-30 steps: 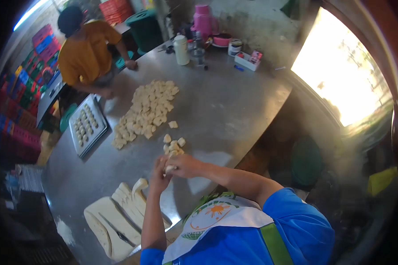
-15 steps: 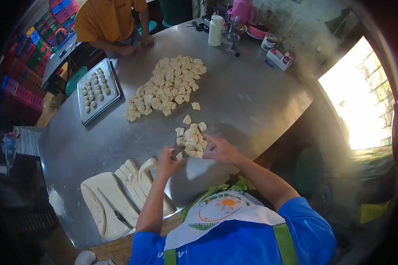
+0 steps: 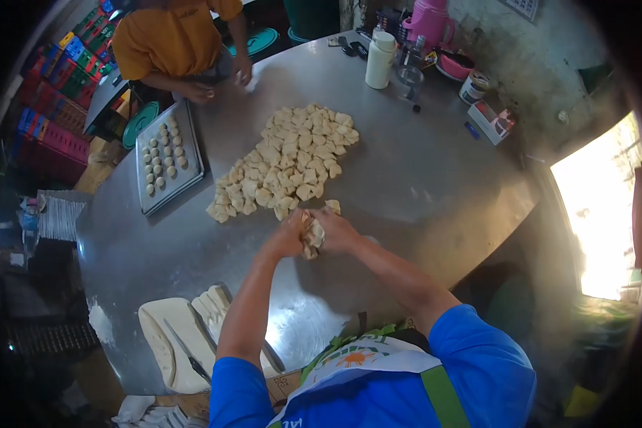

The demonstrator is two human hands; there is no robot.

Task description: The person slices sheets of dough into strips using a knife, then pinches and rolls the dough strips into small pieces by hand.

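Note:
Both my hands are cupped around a small heap of dough pieces [image 3: 311, 237] at the near end of a large pile of cut dough [image 3: 285, 160]. My left hand [image 3: 288, 235] presses on the heap's left side, and my right hand [image 3: 335, 230] on its right, fingers curled round it. At the lower left lies a slab of dough [image 3: 171, 335] with a knife [image 3: 185, 348] on it. Dough strips [image 3: 211, 307] beside the slab are partly hidden by my left arm.
A tray [image 3: 197, 162] of dough balls stands at the left, near a person in an orange shirt [image 3: 171, 43]. A white bottle [image 3: 381, 61], a pink jug [image 3: 428, 25], a jar [image 3: 474, 87] and a small box [image 3: 493, 120] line the table's far right side [image 3: 435, 192].
My hands have come together around the small heap and moved it away from me, up to the large pile. The other person's hands have moved apart. The camera view has shifted.

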